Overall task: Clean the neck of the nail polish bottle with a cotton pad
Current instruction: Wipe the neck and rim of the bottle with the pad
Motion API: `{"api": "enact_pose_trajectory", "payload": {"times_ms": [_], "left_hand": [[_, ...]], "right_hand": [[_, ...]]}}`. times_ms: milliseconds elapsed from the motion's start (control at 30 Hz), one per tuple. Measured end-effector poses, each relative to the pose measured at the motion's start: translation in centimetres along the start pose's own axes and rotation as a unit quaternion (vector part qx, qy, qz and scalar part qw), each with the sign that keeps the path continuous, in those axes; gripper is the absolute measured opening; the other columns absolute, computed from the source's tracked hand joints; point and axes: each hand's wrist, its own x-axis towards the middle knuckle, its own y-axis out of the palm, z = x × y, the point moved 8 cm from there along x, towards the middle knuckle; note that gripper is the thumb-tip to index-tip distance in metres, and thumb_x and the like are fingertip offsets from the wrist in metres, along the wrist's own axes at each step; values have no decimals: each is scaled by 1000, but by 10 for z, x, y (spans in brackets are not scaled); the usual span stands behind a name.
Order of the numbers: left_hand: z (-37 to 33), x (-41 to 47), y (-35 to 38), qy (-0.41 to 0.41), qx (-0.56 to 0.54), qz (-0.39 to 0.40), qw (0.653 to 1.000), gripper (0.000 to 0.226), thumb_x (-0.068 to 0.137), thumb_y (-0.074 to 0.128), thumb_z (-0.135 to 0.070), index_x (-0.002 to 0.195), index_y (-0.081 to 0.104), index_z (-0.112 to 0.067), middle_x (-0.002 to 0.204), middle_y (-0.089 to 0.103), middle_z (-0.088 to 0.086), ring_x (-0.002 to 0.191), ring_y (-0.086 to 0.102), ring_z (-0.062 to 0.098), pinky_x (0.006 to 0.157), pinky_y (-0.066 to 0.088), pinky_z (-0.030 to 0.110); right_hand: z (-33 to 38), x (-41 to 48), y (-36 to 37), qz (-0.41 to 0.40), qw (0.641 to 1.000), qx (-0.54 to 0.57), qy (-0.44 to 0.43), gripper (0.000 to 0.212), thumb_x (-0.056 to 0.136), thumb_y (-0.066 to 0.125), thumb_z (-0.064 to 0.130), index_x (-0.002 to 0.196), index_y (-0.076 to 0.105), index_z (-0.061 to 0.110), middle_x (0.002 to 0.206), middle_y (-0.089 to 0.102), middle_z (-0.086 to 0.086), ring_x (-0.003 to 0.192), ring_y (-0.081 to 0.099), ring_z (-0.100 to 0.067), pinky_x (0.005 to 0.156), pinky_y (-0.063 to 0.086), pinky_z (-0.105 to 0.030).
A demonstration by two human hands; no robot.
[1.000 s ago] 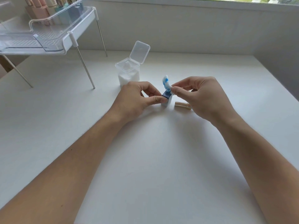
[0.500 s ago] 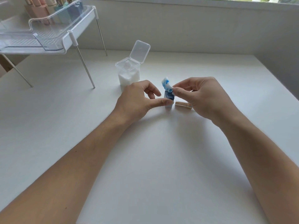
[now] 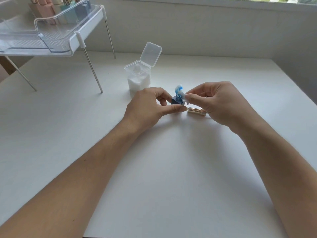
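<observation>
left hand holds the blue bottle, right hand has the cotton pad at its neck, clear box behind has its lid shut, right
No: the head view shows the lid of the clear box open. Left hand on blue bottle, right hand with cotton pad: correct.

A white counter (image 3: 154, 169) fills most of the view. At its far left stands a white raised shelf on thin metal legs (image 3: 75, 43), carrying a clear plastic tray (image 3: 42, 31) with pastel pink, teal and blue bottles (image 3: 51, 7) upright at its back. Near the counter's middle sits a small clear plastic box (image 3: 139, 78) filled with white cotton, its hinged lid (image 3: 151, 54) standing open. Nearer, to its right, a short gold metallic cap (image 3: 195, 111) lies on its side. A grey wall (image 3: 205, 28) runs behind.
</observation>
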Motion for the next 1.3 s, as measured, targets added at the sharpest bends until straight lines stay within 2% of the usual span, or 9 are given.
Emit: {"api": "enact_pose_trajectory", "payload": {"times_ms": [100, 200, 300, 400, 700, 867, 1000, 1167, 1300], "left_hand": [[-2, 1, -2, 15, -11, 22, 1000, 40, 73, 96, -67, 104, 85, -43, 88, 68, -15, 65, 54, -11, 70, 41, 24], [-6, 1, -4, 33, -22, 56, 998, 29, 82, 96, -52, 107, 82, -55, 100, 71, -11, 64, 53, -7, 66, 40, 9], [-4, 3, -5, 34, -21, 64, 997, 26, 88, 94, -46, 101, 78, -63, 102, 71, -13, 61, 48, -1, 64, 42, 11], [0, 4, -5, 30, -18, 52, 998, 21, 87, 94, -48, 105, 85, -52, 97, 70, -14, 61, 47, 0, 66, 42, 15], [1, 3, -4, 23, 0, 18, 1000, 33, 79, 96, -59, 98, 84, -35, 84, 68, -17, 59, 50, -5, 58, 35, 13], [2, 1, -4, 4, 4, 2, 1000, 40, 78, 96, -63, 93, 79, -30, 80, 66, -17, 60, 50, -2, 64, 39, 27], [3, 1, -5, 1, 9, -8, 1000, 41, 76, 98, -61, 91, 77, -29, 78, 65, -15, 61, 51, -4, 66, 41, 28], [6, 3, -7, -5, 4, 12, 1000, 49, 69, 102, -57, 100, 79, -28, 86, 64, -14, 62, 52, -7, 59, 39, 12], [7, 5, -5, -16, -21, 72, 997, 49, 79, 99, -47, 123, 82, -36, 97, 65, -12, 56, 50, -5, 54, 37, 8]], "right_hand": [[2, -1, -2, -12, 1000, -4, -3, 17, 96, 84, 48, 99, 87, 32, 97, 84, 8, 70, 63, -3, 64, 48, -24], [3, -1, -2, -16, 1000, -6, -9, 17, 98, 83, 49, 101, 87, 33, 101, 84, 9, 74, 65, -4, 67, 50, -28], [3, -1, 0, -15, 1000, -12, -13, 14, 98, 83, 49, 99, 87, 35, 101, 83, 10, 67, 63, 5, 68, 53, -31], [3, -1, 2, -15, 1000, -22, -13, 12, 98, 82, 46, 99, 87, 36, 100, 83, 11, 68, 64, 3, 72, 61, -41], [4, 1, 2, -11, 999, -20, -27, 10, 99, 82, 42, 94, 87, 35, 93, 83, 9, 59, 59, 4, 68, 54, -32], [5, 0, 4, 0, 999, -19, -32, 10, 99, 83, 42, 92, 86, 34, 90, 82, 7, 58, 58, 3, 65, 52, -29], [8, -1, 3, 10, 999, -27, -42, 11, 100, 83, 41, 93, 85, 33, 85, 79, 10, 56, 59, 6, 54, 46, -12], [9, 0, -2, -35, 996, -51, -63, 12, 98, 81, 49, 97, 84, 38, 97, 79, 13, 57, 56, 1, 58, 47, -27], [9, 0, -1, -52, 994, -65, -73, 11, 99, 79, 51, 98, 84, 41, 96, 77, 16, 53, 52, -2, 62, 44, -29]]}}
